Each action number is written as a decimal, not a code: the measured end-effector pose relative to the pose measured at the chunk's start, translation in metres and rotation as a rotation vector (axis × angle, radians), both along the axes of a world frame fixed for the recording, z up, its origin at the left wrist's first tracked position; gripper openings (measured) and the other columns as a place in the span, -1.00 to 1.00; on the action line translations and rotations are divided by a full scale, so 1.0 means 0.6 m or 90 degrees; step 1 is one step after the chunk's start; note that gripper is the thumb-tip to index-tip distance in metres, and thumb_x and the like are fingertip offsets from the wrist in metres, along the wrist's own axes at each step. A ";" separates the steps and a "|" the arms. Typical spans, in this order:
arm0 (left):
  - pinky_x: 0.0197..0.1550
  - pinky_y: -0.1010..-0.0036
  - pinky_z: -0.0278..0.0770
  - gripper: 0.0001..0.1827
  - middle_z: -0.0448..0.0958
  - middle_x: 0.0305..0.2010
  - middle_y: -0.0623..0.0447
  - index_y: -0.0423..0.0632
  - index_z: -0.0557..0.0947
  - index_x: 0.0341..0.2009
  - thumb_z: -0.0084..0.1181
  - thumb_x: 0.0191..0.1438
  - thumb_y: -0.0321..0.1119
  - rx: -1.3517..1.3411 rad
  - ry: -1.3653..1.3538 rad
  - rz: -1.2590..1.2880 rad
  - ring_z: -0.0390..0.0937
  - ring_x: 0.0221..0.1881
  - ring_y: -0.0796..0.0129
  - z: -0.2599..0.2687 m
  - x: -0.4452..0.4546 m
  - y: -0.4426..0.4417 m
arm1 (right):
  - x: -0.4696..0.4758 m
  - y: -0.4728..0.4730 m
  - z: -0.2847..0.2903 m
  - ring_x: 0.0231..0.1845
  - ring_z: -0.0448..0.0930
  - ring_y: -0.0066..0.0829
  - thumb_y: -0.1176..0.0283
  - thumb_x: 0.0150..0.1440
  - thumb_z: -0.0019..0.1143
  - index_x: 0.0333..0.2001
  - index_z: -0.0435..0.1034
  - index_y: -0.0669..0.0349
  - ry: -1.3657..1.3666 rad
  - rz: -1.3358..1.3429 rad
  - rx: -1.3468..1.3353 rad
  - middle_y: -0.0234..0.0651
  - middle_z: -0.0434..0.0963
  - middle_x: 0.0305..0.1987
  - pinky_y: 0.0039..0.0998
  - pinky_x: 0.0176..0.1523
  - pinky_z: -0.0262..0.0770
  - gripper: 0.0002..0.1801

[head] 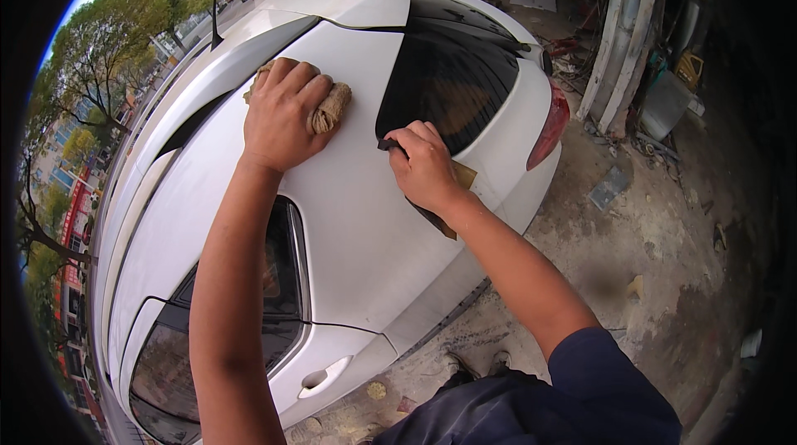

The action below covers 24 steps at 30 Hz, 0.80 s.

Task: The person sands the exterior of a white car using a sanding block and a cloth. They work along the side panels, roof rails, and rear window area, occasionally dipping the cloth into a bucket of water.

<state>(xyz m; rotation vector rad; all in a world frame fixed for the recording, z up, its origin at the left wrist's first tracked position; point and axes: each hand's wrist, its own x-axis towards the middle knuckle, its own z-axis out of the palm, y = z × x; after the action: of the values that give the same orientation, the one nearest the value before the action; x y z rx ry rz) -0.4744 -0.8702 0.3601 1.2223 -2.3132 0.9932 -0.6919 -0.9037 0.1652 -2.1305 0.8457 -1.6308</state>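
Observation:
My left hand (279, 115) is closed around a crumpled tan rag (333, 109) and presses on the white rear quarter panel (355, 221) of a car, near the roof edge. Close to the lower corner of the dark rear window (451, 81), my right hand (424, 165) pinches a small dark strip (387, 144) between thumb and fingers. A brown-backed sheet with a dark face, apparently sandpaper (464, 175), shows from under that hand on both sides. Whether the strip belongs to the sheet, I cannot tell.
The red tail light (550, 124) is on the car's far right. Below my left arm are the rear side door window (283, 264) and door handle (324, 376). A metal post (626, 40) rises from the stained concrete floor (598, 258), with clutter around it.

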 end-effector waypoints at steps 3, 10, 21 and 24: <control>0.32 0.05 0.55 -0.53 0.67 0.03 0.07 0.08 0.77 -0.06 0.61 -0.11 -0.18 0.007 -0.003 -0.006 0.58 0.20 0.00 0.001 0.002 -0.001 | -0.007 0.003 0.001 0.01 0.62 -0.05 0.69 0.31 0.28 -0.03 0.71 0.30 -0.001 -0.009 -0.024 -0.17 0.66 -0.10 -0.12 0.10 0.64 -0.79; 0.28 0.05 0.57 -0.49 0.66 0.02 0.03 0.03 0.76 -0.06 0.61 -0.17 -0.22 0.001 -0.007 -0.012 0.57 0.18 -0.04 0.000 0.003 -0.003 | 0.013 0.010 -0.008 0.00 0.62 -0.03 0.69 0.29 0.28 -0.05 0.73 0.29 -0.079 -0.025 0.003 -0.19 0.65 -0.13 -0.09 0.11 0.67 -0.78; 0.32 0.05 0.55 -0.54 0.67 0.03 0.07 0.07 0.77 -0.06 0.61 -0.10 -0.17 0.013 0.001 0.000 0.59 0.21 0.00 0.000 0.004 -0.001 | -0.108 -0.024 -0.088 -0.07 0.58 -0.30 0.70 0.09 0.42 -0.09 0.77 0.02 0.117 -0.108 -0.167 -0.50 0.57 -0.20 -0.19 -0.04 0.42 -0.64; 0.32 0.04 0.55 -0.54 0.67 0.03 0.07 0.07 0.77 -0.06 0.61 -0.09 -0.17 0.003 -0.002 0.000 0.59 0.21 0.00 -0.002 0.004 0.000 | -0.151 -0.042 -0.110 -0.03 0.60 -0.31 0.69 0.11 0.44 -0.10 0.76 -0.06 0.193 -0.101 -0.147 -0.53 0.58 -0.17 -0.19 0.04 0.44 -0.63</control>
<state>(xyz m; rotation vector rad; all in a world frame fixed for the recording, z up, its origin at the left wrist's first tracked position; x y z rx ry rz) -0.4720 -0.8703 0.3592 1.2243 -2.3188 0.9912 -0.7827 -0.9292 0.0990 -2.5787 0.9764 -1.5685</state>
